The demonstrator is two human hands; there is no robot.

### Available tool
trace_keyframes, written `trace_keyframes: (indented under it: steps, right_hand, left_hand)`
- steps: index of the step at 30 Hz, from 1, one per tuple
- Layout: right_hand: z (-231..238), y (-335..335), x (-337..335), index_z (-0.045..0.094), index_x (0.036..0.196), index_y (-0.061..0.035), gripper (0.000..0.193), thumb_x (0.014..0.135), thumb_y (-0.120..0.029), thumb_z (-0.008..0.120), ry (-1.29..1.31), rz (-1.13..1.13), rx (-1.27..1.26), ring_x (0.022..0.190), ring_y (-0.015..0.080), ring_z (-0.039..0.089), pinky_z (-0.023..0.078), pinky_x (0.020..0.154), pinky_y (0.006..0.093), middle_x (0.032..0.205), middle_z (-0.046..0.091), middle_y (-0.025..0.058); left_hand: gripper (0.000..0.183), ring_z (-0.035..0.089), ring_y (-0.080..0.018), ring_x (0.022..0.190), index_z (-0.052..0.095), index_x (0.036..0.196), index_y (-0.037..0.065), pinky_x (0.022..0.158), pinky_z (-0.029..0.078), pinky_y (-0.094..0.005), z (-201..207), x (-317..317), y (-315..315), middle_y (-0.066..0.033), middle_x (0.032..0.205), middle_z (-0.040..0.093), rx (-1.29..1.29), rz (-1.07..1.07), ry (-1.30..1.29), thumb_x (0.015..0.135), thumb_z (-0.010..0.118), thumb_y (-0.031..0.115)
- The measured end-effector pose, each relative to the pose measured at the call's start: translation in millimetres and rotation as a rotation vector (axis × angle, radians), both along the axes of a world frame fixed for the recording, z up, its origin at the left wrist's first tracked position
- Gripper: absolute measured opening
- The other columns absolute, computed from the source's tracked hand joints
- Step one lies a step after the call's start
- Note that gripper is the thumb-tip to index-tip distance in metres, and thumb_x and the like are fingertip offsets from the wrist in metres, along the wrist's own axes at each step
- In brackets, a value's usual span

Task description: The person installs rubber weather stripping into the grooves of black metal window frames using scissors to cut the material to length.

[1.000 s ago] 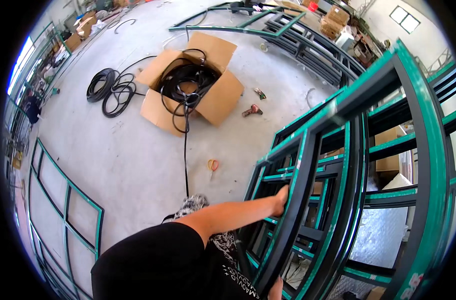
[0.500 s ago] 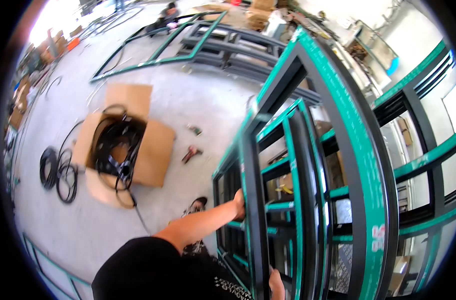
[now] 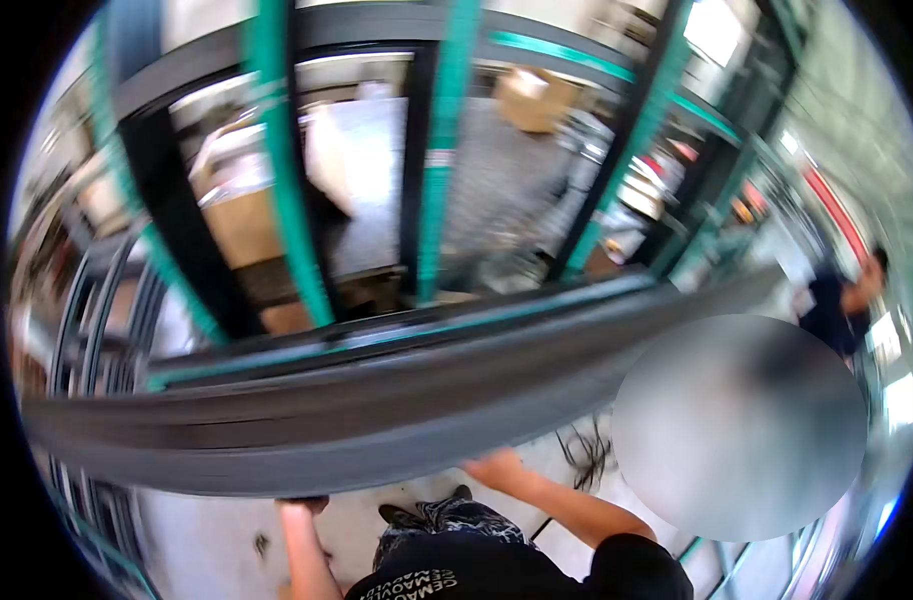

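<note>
A long dark-grey metal window frame [image 3: 276, 440] lies across the view in front of me, its near edge turned toward my body. My left hand [image 3: 301, 505] is closed on that near edge, left of centre, with its fingers mostly hidden beneath it. Farther right, my right hand [image 3: 496, 468] grips the same edge; its fingertips are blurred and partly covered by the frame. Just beyond stands a rack of upright dark frames with green tape [image 3: 439, 180].
Behind the rack are cardboard boxes [image 3: 536, 98] and a grey surface [image 3: 521, 170]. A person in dark clothing [image 3: 834, 305] is at the far right. Black cables [image 3: 586, 455] lie on the floor to my right. More stacked frames [image 3: 96, 320] stand at left. A round blurred patch hides part of the right.
My view has swung round to face the rack. Both hands have gone from the upright green-taped frame's bars to the near edge of a long grey frame lying crosswise.
</note>
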State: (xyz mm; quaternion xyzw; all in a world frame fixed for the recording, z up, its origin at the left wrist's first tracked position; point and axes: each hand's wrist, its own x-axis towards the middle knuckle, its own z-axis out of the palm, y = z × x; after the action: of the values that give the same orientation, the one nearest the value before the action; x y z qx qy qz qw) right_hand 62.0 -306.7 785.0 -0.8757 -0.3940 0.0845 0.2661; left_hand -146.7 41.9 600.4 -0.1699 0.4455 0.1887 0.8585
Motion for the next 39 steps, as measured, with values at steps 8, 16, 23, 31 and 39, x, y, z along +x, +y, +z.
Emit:
trace_keyframes:
  steps: [8,16,23,31,39]
  right_hand:
    - [-12.9,-155.0,-0.1,0.068,0.082,-0.0091,0.018,0.087,-0.026,0.066,0.022,-0.404,0.374,0.069,0.0289,0.064,0.051,0.06,0.0385,0.074,0.065,0.0108]
    - [-20.7,-496.1,95.4,0.071,0.088,-0.0049,0.022,0.087,-0.025,0.061,-0.219,-1.475,0.643,0.068,0.0214,0.065,0.05,0.066,0.0347,0.071,0.068,0.0099]
    - [49.8,-696.7,115.9,0.071,0.098,0.0005,0.07,0.073,-0.065,0.068,-0.255,-1.934,0.212,0.101,0.035,0.065,0.048,0.089,0.0426,0.101,0.07,0.0231]
    - [15.7,-698.1,207.3,0.058,0.111,0.0192,0.106,0.062,-0.073,0.075,-0.028,-2.029,0.315,0.124,0.0366,0.055,0.044,0.101,0.0405,0.122,0.061,0.0308]
    - [-51.1,-605.2,138.9,0.057,0.092,0.0002,0.021,0.082,-0.015,0.068,-0.011,-1.727,1.075,0.054,0.019,0.059,0.054,0.053,0.0346,0.072,0.056,0.0053]
  left_hand:
    - [0.034,0.067,-0.0267,0.081,0.069,0.096,0.014,0.072,0.055,-0.0477,3.0,48.3,16.2,-0.0057,0.092,0.072,0.285,-0.204,0.271,0.094,0.041,0.034]
    - [0.048,0.063,-0.0227,0.11,0.064,0.116,0.01,0.09,0.052,-0.0357,-41.0,34.4,85.6,-0.0039,0.121,0.068,0.307,-0.118,0.177,0.099,0.032,0.042]
    - [0.055,0.062,-0.0203,0.102,0.062,0.111,0.008,0.088,0.049,-0.0339,-73.0,33.1,-32.2,-0.0105,0.114,0.062,0.125,-0.229,0.451,0.098,0.028,0.049]
    - [0.046,0.062,-0.0237,0.072,0.06,0.078,0.01,0.067,0.052,-0.0381,-61.6,64.7,-163.8,-0.0044,0.074,0.064,0.3,-1.144,0.434,0.099,0.04,0.046]
    - [0.031,0.069,-0.0217,0.083,0.06,0.102,0.007,0.073,0.055,-0.0363,-26.5,85.8,-182.0,-0.0083,0.088,0.069,0.979,-1.846,0.332,0.098,0.05,0.036]
